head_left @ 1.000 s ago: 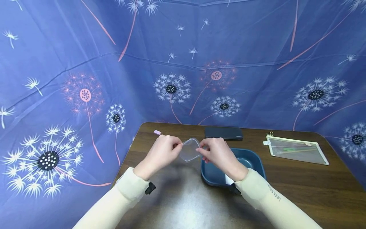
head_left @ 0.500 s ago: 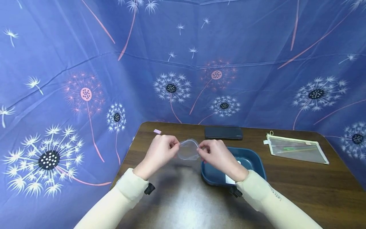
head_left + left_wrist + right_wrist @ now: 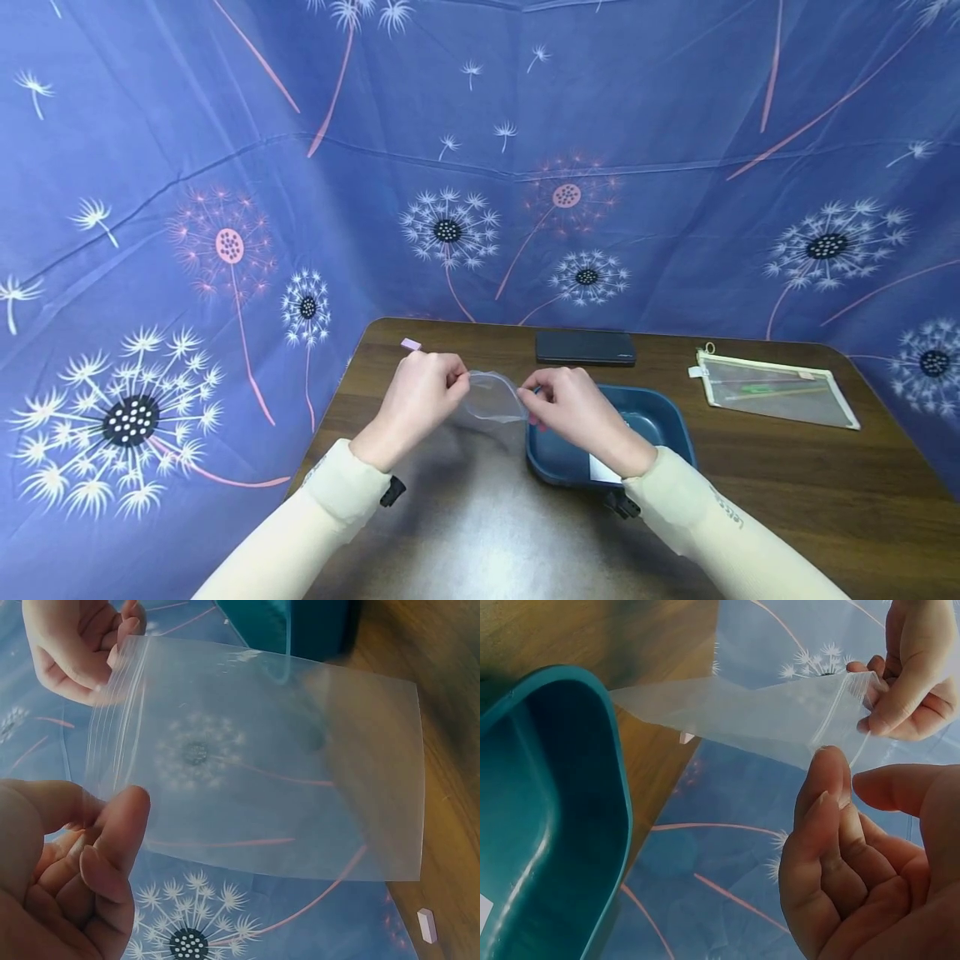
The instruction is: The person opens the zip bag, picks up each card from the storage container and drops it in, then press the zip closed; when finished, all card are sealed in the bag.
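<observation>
Two hands in cream sleeves are holding a small clear zip bag (image 3: 493, 397) in the air above a dark wooden table (image 3: 750, 500). The left hand (image 3: 417, 398) is pinching one end of the bag's zip edge between thumb and fingers; the right hand (image 3: 567, 408) is pinching the other end — both sets of fingers are curled tight on the plastic. The bag is hanging between the hands, just left of a blue tray (image 3: 660, 421) that is sitting under the right wrist. A white card (image 3: 602, 470) is lying in the tray. Farther back, a dark flat case (image 3: 586, 347) and a mesh zip pouch (image 3: 772, 388) are resting on the table, and a small pink eraser (image 3: 410, 344) is lying near the left corner.
</observation>
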`<state>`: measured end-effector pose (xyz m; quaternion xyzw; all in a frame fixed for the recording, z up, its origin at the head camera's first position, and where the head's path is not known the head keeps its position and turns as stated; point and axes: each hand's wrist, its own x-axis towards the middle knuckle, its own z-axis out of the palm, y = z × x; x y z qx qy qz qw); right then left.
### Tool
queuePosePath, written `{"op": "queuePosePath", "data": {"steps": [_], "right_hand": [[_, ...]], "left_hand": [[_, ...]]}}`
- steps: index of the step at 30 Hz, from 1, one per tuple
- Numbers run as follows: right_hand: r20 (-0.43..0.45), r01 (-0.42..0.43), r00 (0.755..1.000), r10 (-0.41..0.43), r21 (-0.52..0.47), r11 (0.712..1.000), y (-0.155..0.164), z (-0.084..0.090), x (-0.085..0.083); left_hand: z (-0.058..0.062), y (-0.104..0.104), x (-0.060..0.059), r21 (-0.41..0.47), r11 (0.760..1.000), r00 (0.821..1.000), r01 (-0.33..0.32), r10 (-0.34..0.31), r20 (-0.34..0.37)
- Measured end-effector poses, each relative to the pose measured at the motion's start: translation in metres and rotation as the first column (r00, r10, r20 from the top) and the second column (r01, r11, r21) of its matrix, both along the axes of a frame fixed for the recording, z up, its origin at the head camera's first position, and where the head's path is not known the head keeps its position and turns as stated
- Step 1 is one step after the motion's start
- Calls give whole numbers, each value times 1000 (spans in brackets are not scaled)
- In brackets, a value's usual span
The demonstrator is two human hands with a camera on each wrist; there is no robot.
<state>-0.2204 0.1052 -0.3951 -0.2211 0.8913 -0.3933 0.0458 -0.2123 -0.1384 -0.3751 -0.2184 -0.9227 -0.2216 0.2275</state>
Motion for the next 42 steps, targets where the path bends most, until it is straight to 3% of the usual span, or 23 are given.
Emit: {"op": "queuePosePath", "data": {"steps": [8,14,18,23,28,31,33,39,42], "right_hand": [[-79,35,996,-27,95,995,23,4,-7],[-157,68,987,-32,227,971,58,6,-26],[-201,70,980,7,375,924,81,-7,-42],[-121,-35,986,115,521,853,101,-33,-57],[-33,-154,972,233,656,739,108,-55,-63],[17,-193,967,256,703,684,105,-60,-63],[41,-204,967,250,710,674,102,-60,-62],[47,-187,975,218,707,682,100,-62,-55],[52,-188,974,219,723,665,98,-67,-51]], "left_hand": [[0,0,-1,-9,1000,1000,-4,3,-23],[5,1,0,-1,1000,1000,-6,6,-20],[5,1,-1,4,1000,1000,-5,5,-15],[3,0,-1,8,1000,1000,-8,8,0],[2,0,-2,20,1000,1000,-5,5,2],[2,0,0,22,1000,1000,-10,10,1],[2,0,2,21,1000,1000,-12,12,3],[1,0,4,21,1000,1000,-14,14,8],[0,0,5,18,1000,1000,-20,20,9]]}}
